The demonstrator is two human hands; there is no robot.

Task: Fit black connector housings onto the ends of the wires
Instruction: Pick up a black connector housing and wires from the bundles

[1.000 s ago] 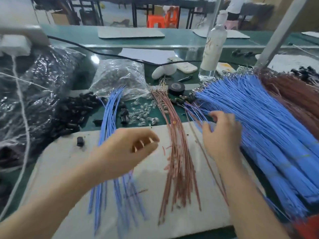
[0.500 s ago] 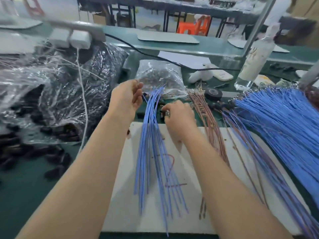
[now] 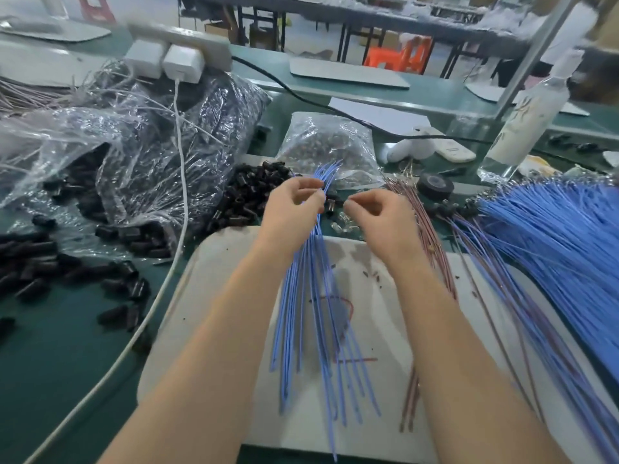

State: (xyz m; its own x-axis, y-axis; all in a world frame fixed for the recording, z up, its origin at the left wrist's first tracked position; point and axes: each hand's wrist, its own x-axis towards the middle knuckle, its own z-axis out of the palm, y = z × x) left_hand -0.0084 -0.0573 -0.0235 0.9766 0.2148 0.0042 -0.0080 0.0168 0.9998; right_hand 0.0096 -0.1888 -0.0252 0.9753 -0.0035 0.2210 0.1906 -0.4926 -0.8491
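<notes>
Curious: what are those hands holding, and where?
Left hand grips the blue wires near their far ends. Right hand seems to pinch something too small to tell.

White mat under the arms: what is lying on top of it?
A loose bunch of blue wires and some reddish-brown wires lie on the white mat. Both forearms cover parts of it.
</notes>
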